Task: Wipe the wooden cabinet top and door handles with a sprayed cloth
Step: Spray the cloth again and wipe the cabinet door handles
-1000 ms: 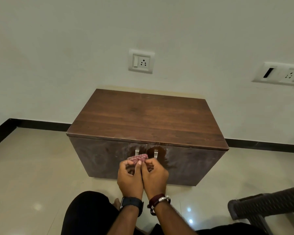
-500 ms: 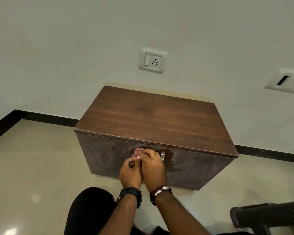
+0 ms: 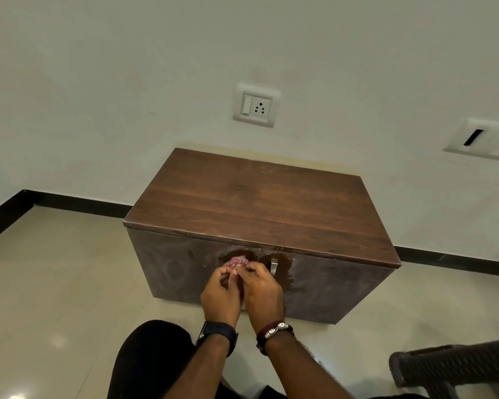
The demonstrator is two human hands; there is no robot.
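Left door handle behind cloth.

1 cabinet, 2 doors, 1 handle, 1 cloth, 2 sockets, 1 chair

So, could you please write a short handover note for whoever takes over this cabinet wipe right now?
Left hand: pinches the pink cloth, bunched over the left door handle.
Right hand: also pinches the cloth, fingertips meeting the left hand's.
Cabinet: against the wall, both doors shut. The right door handle is bare and in plain view.
Done: wet-looking dark patches surround both handles, so the door fronts there seem sprayed or wiped.
Left: finish the left handle; the right handle probably still needs doing. I cannot tell whether the cabinet top has been wiped. No spray bottle in view.
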